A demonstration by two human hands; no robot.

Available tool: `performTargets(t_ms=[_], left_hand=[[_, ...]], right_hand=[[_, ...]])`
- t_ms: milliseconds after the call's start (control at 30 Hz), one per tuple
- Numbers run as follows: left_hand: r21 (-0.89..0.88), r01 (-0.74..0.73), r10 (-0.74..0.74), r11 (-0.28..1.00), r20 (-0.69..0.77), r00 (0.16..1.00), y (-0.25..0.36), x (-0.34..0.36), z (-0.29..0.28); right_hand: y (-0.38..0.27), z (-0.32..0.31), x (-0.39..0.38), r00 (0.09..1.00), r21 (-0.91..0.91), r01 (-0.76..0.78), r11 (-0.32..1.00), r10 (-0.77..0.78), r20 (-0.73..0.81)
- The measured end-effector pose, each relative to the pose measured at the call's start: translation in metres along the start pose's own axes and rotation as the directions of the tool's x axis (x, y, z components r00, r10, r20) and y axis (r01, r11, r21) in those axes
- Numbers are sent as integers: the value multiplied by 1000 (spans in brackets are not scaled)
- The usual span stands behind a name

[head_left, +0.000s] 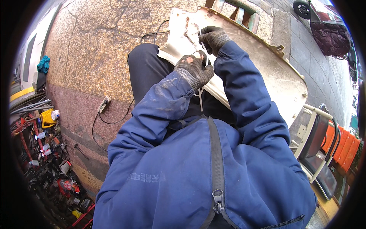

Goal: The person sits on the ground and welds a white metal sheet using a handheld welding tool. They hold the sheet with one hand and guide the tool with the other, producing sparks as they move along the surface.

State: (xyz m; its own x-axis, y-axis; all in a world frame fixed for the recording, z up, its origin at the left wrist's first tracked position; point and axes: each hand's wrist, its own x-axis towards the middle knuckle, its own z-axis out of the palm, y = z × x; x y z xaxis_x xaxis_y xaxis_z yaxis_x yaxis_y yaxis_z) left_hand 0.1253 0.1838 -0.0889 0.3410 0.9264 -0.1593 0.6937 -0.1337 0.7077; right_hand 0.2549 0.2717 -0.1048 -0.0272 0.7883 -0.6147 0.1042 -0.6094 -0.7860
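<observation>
A large cream-white moulded panel (263,68) lies across my lap, with a rust-brown crack line near its far left end. My left hand (193,69), in a worn dark glove, is closed at the panel's near edge around thin white cable ties (201,102), whose ends hang below it. Just beyond and to the right, my right hand (214,39), also gloved, pinches the upper part of a white tie above the panel. What lies inside the left fingers is partly hidden.
A power strip (104,104) with a black cord lies on the ground at left. Tools and parts are heaped at lower left (57,171). A slatted wooden stool (240,17) stands beyond the panel. A metal-framed chair (318,152) and orange stacked plastic (341,147) are at right.
</observation>
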Motion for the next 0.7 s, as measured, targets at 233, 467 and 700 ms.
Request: performTargets(t_ms=[233, 467, 700], left_hand=[[-129, 11, -7, 992, 28, 1000, 3, -5, 3], [-100, 32, -23, 994, 90, 996, 14, -14, 6], [-132, 21, -4, 991, 132, 991, 20, -25, 13]], right_hand=[[1, -7, -8, 1000, -85, -20, 996, 20, -4], [5, -14, -24, 999, -87, -29, 996, 27, -21], [12, -16, -40, 999, -77, -34, 996, 34, -13]])
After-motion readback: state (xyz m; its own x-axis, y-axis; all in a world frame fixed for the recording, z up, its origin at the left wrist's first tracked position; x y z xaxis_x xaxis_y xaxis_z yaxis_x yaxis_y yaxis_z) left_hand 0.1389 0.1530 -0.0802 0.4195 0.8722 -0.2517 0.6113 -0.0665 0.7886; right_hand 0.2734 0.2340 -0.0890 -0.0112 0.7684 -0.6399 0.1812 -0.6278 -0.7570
